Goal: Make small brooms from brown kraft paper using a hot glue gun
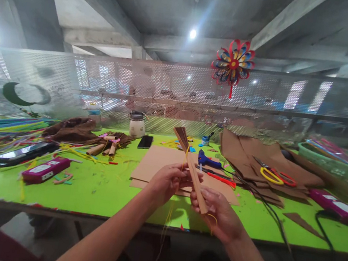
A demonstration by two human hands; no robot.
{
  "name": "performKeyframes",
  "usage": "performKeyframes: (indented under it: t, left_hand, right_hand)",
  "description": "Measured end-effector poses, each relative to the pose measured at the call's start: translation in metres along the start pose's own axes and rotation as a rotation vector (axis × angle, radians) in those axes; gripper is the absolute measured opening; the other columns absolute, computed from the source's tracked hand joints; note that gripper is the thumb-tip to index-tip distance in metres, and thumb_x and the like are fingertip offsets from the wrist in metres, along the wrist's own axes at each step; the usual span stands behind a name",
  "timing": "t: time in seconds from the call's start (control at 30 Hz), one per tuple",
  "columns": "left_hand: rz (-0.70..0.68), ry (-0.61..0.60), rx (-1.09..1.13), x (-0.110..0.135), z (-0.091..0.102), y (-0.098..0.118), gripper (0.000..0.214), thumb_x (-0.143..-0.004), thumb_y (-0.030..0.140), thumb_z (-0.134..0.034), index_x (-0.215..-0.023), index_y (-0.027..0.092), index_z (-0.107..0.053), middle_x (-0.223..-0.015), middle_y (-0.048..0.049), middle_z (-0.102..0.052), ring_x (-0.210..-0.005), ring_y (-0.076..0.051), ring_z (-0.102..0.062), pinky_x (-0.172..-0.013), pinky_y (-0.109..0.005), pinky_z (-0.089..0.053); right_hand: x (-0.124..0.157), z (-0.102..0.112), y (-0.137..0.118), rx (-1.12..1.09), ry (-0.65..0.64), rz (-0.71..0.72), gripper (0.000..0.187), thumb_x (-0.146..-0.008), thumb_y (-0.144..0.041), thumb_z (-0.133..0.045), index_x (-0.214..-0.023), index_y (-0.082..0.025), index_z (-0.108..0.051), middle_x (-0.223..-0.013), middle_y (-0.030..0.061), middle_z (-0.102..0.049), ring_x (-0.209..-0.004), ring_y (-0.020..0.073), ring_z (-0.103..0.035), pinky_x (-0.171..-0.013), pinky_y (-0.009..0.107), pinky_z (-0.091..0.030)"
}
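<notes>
Both my hands hold a long folded brown cardboard strip (189, 159) that fans open slightly at its far end. My left hand (168, 182) pinches the strip near its middle, fingers closed. My right hand (218, 213) grips the strip's near end, fingers wrapped round it. A thin yellow string (168, 217) hangs down from between my hands and loops by the right hand. Under my hands lie flat cardboard sheets (156, 162) on the green table (100, 189).
A blue glue gun (207, 159) and a red tool (221, 179) lie behind my hands. Yellow-and-red scissors (273, 176) rest on brown cardboard pieces at the right. A black phone (145, 142), white jar (136, 125), pink boxes (45, 169), colourful strips (0, 128), a green basket (338, 166) and a black cable (277, 226) surround them.
</notes>
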State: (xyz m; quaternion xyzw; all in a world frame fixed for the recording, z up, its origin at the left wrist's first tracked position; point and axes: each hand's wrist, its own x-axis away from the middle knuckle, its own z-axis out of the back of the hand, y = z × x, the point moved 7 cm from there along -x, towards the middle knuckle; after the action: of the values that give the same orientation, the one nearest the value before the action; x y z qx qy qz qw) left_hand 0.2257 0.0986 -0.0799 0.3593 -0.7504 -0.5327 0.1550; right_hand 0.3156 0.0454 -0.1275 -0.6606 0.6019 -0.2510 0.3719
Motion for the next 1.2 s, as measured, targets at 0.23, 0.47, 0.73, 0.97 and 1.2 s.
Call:
performKeyframes:
  t: [0.23,0.47,0.73,0.97,1.2]
  left_hand:
    - [-0.026,-0.105,0.086,0.005,-0.019,-0.01,0.042,-0.075,0.02,-0.062,-0.116,0.013,-0.058,-0.106,-0.0149,-0.07,-0.1,-0.026,-0.065,-0.087,-0.037,-0.046]
    - [-0.062,0.14,-0.056,0.013,-0.028,-0.002,0.038,-0.079,0.037,-0.067,-0.105,0.011,-0.059,-0.084,-0.0144,-0.073,-0.079,-0.022,-0.069,-0.074,-0.033,-0.05]
    - [-0.062,0.166,-0.059,0.018,-0.033,-0.002,0.031,-0.082,0.037,-0.062,-0.099,0.012,-0.057,-0.084,-0.0133,-0.073,-0.079,-0.024,-0.069,-0.076,-0.036,-0.052]
    - [-0.054,0.197,-0.145,0.019,-0.027,-0.003,0.028,-0.082,0.039,-0.061,-0.093,0.013,-0.055,-0.078,-0.0108,-0.073,-0.07,-0.02,-0.068,-0.072,-0.032,-0.051]
    - [-0.066,0.215,-0.266,0.024,-0.03,-0.003,0.033,-0.079,0.044,-0.063,-0.089,0.013,-0.058,-0.082,-0.0099,-0.072,-0.053,-0.014,-0.06,-0.044,-0.022,-0.041]
  right_hand:
    - [0.009,-0.007,0.0,-0.156,-0.026,0.028,0.025,-0.072,-0.027,-0.076,-0.092,-0.014,-0.07,-0.073,0.0028,-0.062,-0.06,0.0076,-0.054,-0.054,0.017,-0.044]
    - [0.016,0.003,0.015,-0.1,0.041,-0.002,0.026,-0.069,-0.028,-0.079,-0.088,-0.012,-0.07,-0.075,0.0045,-0.064,-0.062,0.0085,-0.056,-0.056,0.019,-0.045]
    - [0.02,0.006,0.015,-0.07,0.068,0.006,0.025,-0.07,-0.025,-0.079,-0.089,-0.012,-0.071,-0.074,0.0047,-0.068,-0.062,0.0095,-0.061,-0.055,0.019,-0.046]
    - [0.023,0.006,0.016,-0.012,0.085,-0.003,0.029,-0.068,-0.026,-0.081,-0.093,-0.014,-0.072,-0.076,0.0042,-0.069,-0.068,0.0114,-0.063,-0.063,0.022,-0.049]
    - [0.013,-0.013,-0.004,0.118,0.038,-0.002,0.026,-0.075,-0.036,-0.075,-0.089,-0.014,-0.072,-0.071,0.0018,-0.067,-0.064,0.0103,-0.061,-0.061,0.021,-0.049]
